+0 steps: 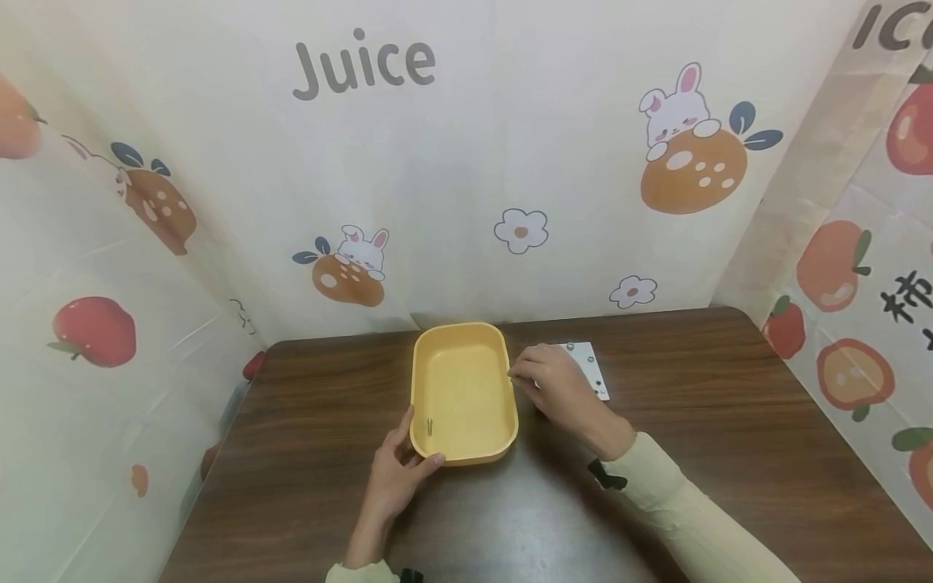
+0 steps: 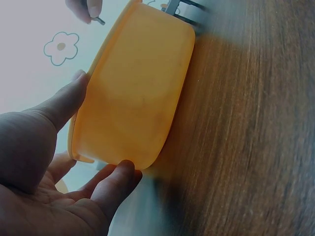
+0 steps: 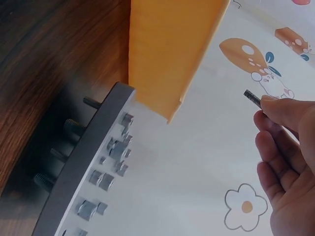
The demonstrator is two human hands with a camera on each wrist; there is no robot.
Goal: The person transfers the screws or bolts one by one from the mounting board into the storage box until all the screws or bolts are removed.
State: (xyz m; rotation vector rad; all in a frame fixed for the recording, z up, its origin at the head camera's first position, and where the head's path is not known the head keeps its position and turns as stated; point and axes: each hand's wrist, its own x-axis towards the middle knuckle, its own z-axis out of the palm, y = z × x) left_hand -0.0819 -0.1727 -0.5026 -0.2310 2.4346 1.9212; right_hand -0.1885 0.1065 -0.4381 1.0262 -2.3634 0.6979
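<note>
The left hand (image 1: 397,478) is clasped on the near corner of the shallow yellow plastic tray (image 1: 490,450), thumb and fingers curled round its rim. A small threaded metal bolt (image 3: 252,98) is pinched in the right hand (image 1: 557,382), just above the tray's right rim, beside a grey bolt-studded metal plate (image 3: 83,172). The bolt is best released low inside the steadied tray. One small metal piece (image 1: 429,426) lies in it.

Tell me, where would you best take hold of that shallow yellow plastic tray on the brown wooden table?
Probably by a short end of the shallow yellow plastic tray, coming from above: its raised rim gives thumb and fingers something to clamp. The left hand already grips the near corner that way.
</note>
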